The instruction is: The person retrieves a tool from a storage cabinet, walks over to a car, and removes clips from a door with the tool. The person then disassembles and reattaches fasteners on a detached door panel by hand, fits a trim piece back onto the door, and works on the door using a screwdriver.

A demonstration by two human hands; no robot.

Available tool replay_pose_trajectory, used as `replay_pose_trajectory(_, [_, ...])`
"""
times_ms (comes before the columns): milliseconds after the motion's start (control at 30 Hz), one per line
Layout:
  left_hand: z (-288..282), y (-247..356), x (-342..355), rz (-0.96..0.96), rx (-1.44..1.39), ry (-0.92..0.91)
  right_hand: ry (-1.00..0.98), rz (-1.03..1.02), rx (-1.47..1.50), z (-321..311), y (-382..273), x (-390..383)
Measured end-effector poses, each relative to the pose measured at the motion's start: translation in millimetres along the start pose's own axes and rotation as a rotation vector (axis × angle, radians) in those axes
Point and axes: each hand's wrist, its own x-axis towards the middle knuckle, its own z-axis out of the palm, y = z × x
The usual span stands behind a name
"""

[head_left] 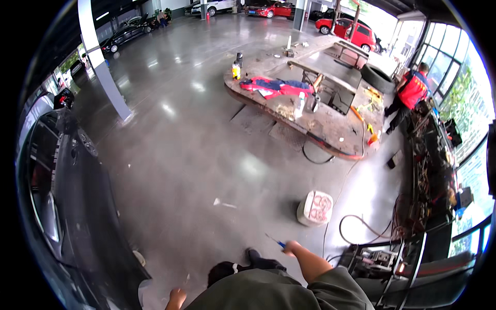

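Observation:
My right hand (pixel 292 248) is low in the view, closed around a thin tool with a blue handle (pixel 275 241) whose tip points up and left. My left hand (pixel 176 298) shows at the bottom edge, fingers curled, with nothing visible in it. Both hands hang over the grey polished floor (pixel 196 155), beside my dark shoe (pixel 253 255). My olive sleeves fill the bottom middle.
A dark car body (pixel 67 206) runs down the left side. A white plastic canister (pixel 314 207) stands on the floor ahead, near hoses and a cluttered equipment rack (pixel 429 196). A raised platform (pixel 315 113) holds bottles, cloth and a tyre. A person in red (pixel 411 93) bends at right.

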Motion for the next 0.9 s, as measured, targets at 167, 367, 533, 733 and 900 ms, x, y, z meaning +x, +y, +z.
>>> replay_pose_trajectory(167, [-63,29,77,-0.136,-0.142,-0.118,0.483,-0.216,0.882,-312,-145,51])
replay_pose_trajectory(367, [-148,130,269,-0.082,-0.147,-0.182,0.524,-0.14,0.712,-505,-274,151])
replay_pose_trajectory(533, [-369,296,492,0.059,-0.011,-0.004,0.142,0.13,0.34,-547,-249,218])
replay_pose_trajectory(733, [-635,448,755,0.282,-0.736,0.238,-0.13,0.364,1.436,-625,-238,328])
replay_pose_trajectory(900, [-694,480,915,-0.073,-0.701,0.337,-0.54,0.432,1.268,-781,-280,500])
